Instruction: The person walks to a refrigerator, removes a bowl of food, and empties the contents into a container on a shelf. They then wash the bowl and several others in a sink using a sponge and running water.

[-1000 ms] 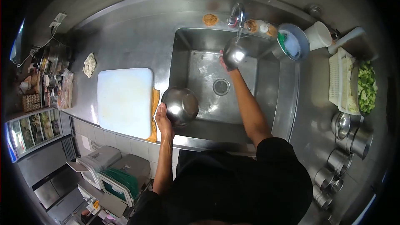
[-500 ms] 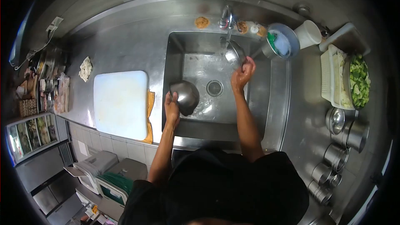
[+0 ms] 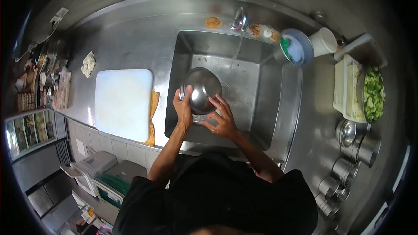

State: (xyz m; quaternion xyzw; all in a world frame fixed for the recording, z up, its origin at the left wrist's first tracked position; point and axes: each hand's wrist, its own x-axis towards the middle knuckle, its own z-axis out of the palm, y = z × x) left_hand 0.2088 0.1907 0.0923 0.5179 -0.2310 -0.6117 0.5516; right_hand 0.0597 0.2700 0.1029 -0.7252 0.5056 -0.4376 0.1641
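Observation:
Over the sink (image 3: pixel 241 124), two steel bowls (image 3: pixel 203 85) are held together upside down, one appearing nested over the other, with a second rim peeking out at the left. My left hand (image 3: pixel 184 109) grips them from the left, thumb lying on the outer wall. My right hand (image 3: pixel 224 122) is at their lower right, fingertips touching the curved side; its fingers are spread and the thumb stands apart from the bowls. Behind, a thin stream of water runs from the faucet (image 3: pixel 239 19) into the sink. The bowls partly cover the drain.
Left of the sink lies a white cutting board (image 3: pixel 124 104) beside a brown cloth (image 3: pixel 154 117). A scouring pad (image 3: pixel 213 22) sits at the back ledge. To the right stand a tub with blue and green scrubbers (image 3: pixel 297 45), a white basket (image 3: pixel 342 87), chopped greens (image 3: pixel 374 93) and several steel pots (image 3: pixel 346 169).
My right hand has brought its bowl from under the faucet down and left, onto the one in my left hand. The left-hand bowl has moved slightly right and up.

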